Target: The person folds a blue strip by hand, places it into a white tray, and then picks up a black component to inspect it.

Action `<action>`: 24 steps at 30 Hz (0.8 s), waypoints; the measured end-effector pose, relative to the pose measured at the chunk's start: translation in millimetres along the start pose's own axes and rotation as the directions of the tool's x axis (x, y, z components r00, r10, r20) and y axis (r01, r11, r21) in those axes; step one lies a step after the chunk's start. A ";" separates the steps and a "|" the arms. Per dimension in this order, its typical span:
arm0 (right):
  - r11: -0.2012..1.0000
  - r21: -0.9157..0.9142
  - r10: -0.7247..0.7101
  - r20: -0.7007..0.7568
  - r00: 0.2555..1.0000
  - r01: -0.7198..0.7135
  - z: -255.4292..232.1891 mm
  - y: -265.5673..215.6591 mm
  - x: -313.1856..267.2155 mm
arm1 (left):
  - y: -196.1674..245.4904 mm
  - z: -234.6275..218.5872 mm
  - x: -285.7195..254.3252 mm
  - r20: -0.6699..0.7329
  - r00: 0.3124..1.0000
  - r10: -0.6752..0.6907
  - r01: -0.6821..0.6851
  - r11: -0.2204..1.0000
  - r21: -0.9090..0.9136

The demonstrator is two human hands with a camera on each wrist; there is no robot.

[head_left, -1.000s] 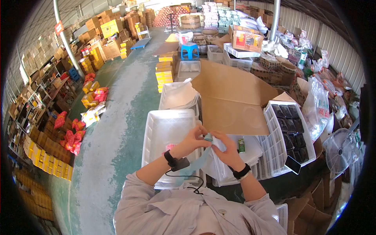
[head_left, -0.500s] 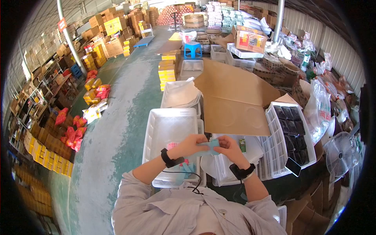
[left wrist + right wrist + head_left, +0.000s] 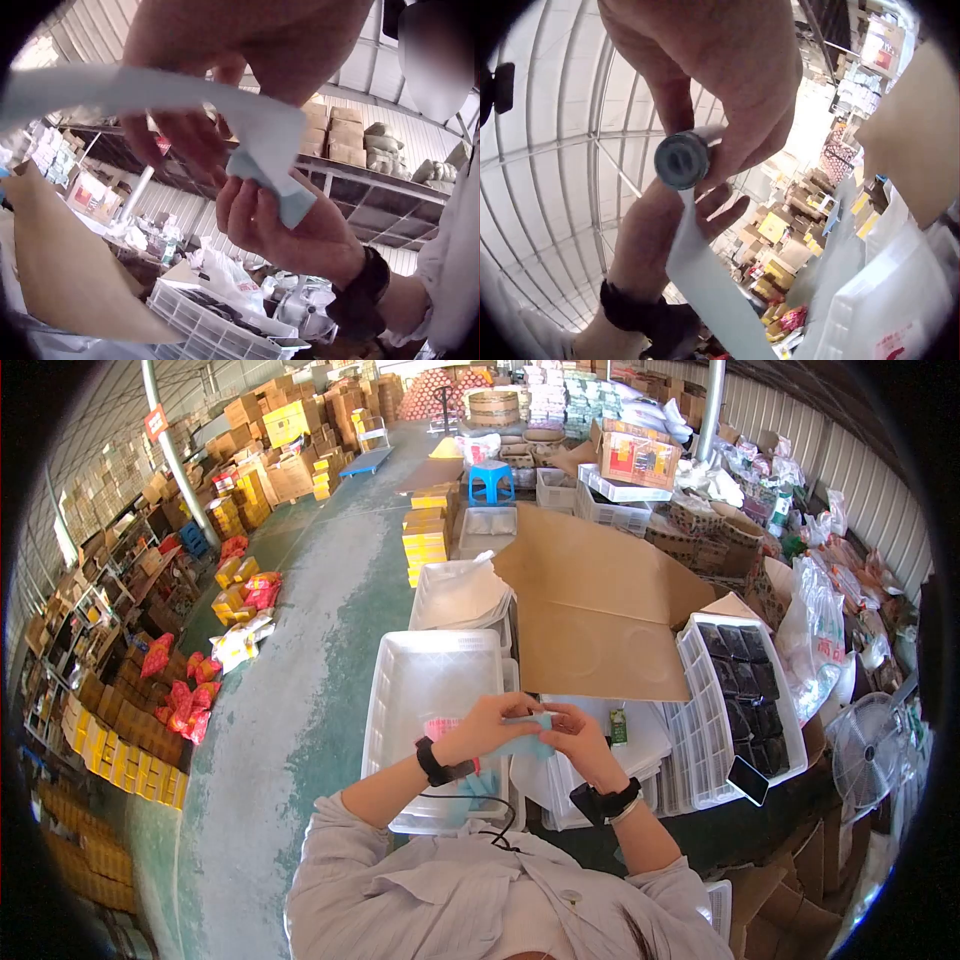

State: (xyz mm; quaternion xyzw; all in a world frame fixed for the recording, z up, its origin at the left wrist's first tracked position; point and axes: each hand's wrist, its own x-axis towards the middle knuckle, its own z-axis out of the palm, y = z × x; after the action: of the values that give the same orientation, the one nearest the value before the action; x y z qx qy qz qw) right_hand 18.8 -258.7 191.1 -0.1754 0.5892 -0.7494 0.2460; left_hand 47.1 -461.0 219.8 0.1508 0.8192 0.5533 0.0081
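Note:
Close together over the crates, both hands work on a narrow light blue strip [image 3: 540,740] with a small roll. In the head view the left hand [image 3: 490,724] has thumb and fingers about the strip. The right hand [image 3: 582,744] faces it and pinches the rolled part. In the right wrist view the roll [image 3: 681,160] shows its round end at the right fingertips, and the strip [image 3: 709,281] trails down from it. Folded strip [image 3: 271,146] stands out of the curled right fingers in the left wrist view. More light blue strip [image 3: 478,786] lies in the crate below.
Below the left hand stands a white plastic crate [image 3: 440,648]. A large cardboard sheet [image 3: 600,600] lies ahead. To the right are stacked white sheets [image 3: 640,745] with a small green packet [image 3: 618,726], a crate of black packs [image 3: 740,670], a phone [image 3: 748,780] and a fan [image 3: 865,750].
The strip hung long from the hands over the crate; a short piece now shows at the fingers and loose strip lies in the crate. The hands shifted slightly and the right wrist turned.

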 end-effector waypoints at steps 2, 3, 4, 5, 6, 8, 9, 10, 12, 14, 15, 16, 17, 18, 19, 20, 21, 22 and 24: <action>0.982 0.185 0.052 -0.059 0.997 -0.040 0.4 -0.3 0.3 | 0.3 1.8 0.5 -0.047 0.988 0.144 -0.137 0.981 0.134; 0.980 0.198 0.050 -0.073 0.996 -0.035 0.0 0.4 0.4 | -1.0 3.1 1.2 -0.056 0.954 0.293 -0.273 0.933 0.233; 0.977 0.211 0.048 -0.087 0.995 -0.029 -0.8 1.8 0.5 | -0.8 4.6 1.8 -0.050 0.898 0.436 -0.397 0.856 0.330; 0.974 0.225 0.046 -0.102 0.994 -0.022 -1.6 3.1 1.0 | 0.8 6.5 0.6 -0.012 0.895 0.446 -0.406 0.827 0.389; 0.968 0.251 0.042 -0.094 0.995 -0.018 -1.9 4.3 1.5 | 8.0 8.6 -2.3 0.027 0.892 0.452 -0.416 0.794 0.445; 0.953 0.303 0.035 -0.076 0.996 -0.011 -1.6 7.6 2.2 | 9.2 14.7 -4.7 0.065 0.890 0.451 -0.427 0.775 0.467; 0.937 0.349 0.028 -0.061 0.998 -0.005 -1.8 8.9 2.5 | 5.9 18.1 -4.5 0.063 0.892 0.448 -0.429 0.792 0.435; 0.919 0.394 0.019 -0.045 0.999 0.000 -1.9 9.8 2.9 | 4.3 19.9 -4.2 0.060 0.893 0.447 -0.431 0.807 0.403; 0.889 0.458 0.004 -0.024 1.000 0.008 -1.3 10.1 3.1 | 4.5 20.9 -3.9 0.069 0.874 0.480 -0.464 0.784 0.413; 0.868 0.497 -0.007 -0.010 1.000 0.011 -0.3 10.1 1.9 | 4.1 21.4 -3.5 0.103 0.859 0.501 -0.492 0.754 0.436; 0.855 0.518 -0.003 0.005 1.000 0.000 -1.4 11.6 1.9 | 2.7 20.9 -2.8 0.132 0.854 0.504 -0.504 0.735 0.454; 0.842 0.539 0.001 0.020 1.000 -0.011 -3.4 14.3 2.9 | 1.9 20.1 -2.1 0.160 0.847 0.506 -0.516 0.715 0.471; 0.829 0.559 0.004 0.034 0.999 -0.022 -5.0 16.8 3.9 | 2.4 19.2 -1.7 0.180 0.848 0.499 -0.516 0.697 0.498; 0.902 0.431 0.005 0.008 1.000 -0.008 -4.5 18.9 4.8 | 3.2 18.0 -1.3 0.200 0.848 0.490 -0.515 0.678 0.525; 0.956 0.293 0.002 -0.019 1.000 0.003 -2.7 21.1 5.6 | 3.7 17.8 -1.2 0.219 0.849 0.481 -0.514 0.658 0.550; 0.989 0.149 -0.004 -0.045 0.999 0.011 -1.9 22.2 5.5 | 3.0 18.8 -0.9 0.218 0.853 0.474 -0.510 0.672 0.537; 0.989 0.146 0.026 -0.041 0.999 -0.019 -1.2 19.0 3.8 | 2.0 19.5 0.2 0.219 0.856 0.467 -0.508 0.684 0.523; 0.989 0.142 0.055 -0.038 0.998 -0.049 0.1 12.8 1.0 | 2.2 19.8 0.9 0.220 0.860 0.461 -0.504 0.697 0.510; 0.954 0.288 0.081 0.008 0.997 -0.080 1.2 7.1 -0.6 | 10.1 21.1 -2.3 0.084 0.914 0.396 -0.398 0.840 0.369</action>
State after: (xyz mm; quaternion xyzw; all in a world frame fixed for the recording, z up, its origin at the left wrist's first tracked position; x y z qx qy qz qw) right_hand 21.1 -260.6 184.6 -0.1123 0.4809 -0.8168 0.2981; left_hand 55.5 -439.1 220.4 0.3168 0.8612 0.3742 -0.1338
